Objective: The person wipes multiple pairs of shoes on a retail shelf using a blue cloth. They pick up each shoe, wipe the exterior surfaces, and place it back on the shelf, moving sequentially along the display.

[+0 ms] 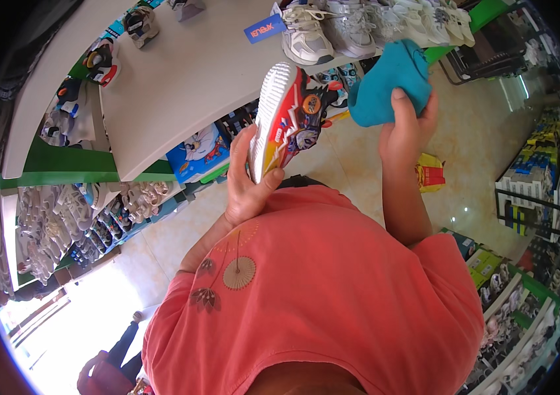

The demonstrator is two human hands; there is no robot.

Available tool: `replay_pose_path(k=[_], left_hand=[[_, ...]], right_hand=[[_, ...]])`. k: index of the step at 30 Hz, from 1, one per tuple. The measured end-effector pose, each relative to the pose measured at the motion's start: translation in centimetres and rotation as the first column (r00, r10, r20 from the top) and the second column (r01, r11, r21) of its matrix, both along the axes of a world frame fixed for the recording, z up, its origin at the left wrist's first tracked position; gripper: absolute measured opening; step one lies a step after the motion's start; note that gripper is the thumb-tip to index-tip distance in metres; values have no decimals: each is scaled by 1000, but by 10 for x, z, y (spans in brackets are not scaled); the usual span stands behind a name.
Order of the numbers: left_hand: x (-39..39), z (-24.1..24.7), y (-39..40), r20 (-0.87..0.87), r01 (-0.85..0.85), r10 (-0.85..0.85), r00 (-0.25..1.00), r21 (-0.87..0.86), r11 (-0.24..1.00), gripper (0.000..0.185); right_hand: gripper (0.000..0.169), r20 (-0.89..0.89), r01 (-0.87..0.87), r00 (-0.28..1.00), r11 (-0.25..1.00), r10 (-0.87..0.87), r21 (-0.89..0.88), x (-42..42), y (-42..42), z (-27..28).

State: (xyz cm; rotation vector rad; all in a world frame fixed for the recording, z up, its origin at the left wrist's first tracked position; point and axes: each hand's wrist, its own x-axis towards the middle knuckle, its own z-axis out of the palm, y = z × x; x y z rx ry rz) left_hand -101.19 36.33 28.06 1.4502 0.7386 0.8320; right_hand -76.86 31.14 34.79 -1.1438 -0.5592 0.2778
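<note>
My left hand (250, 180) grips a child's sneaker (285, 123) by its heel end, the toe pointing away from me. The sneaker has a ridged white sole turned to the left and a red, yellow and black upper with a round orange badge. In my right hand (406, 123) is a teal cloth (388, 84), bunched up and pinched under the thumb. The cloth is to the right of the sneaker and apart from it. Just beyond both hands, a grey-white sneaker (307, 34) with a blue tag (264, 29) stands on the display shelf (186, 74).
Several pale sneakers (408, 22) line the shelf's far right end. Under its edge is a blue printed shoe box (201, 153). A yellow and red bag (429, 173) lies on the tiled floor (359, 163). Shoe racks (536, 197) stand right; another person (107, 373) is at lower left.
</note>
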Motion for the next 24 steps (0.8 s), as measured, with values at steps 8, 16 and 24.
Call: replay_pose_path(k=[8,16,24], left_hand=[[9,15,-1,-165,-148,296,941,586,797,90],[16,19,5,453,-87,211,866,-279,956,68],[10,21,17,658,303,296,692,-638,708,69]], right_hand=[[40,864,26,502,998,31,-51,-46,20,10],[35,827,-280,381,904,413,-323,-84,-5,-11],[34,692,-195,520,859,500,-474,-64,-9,-50]])
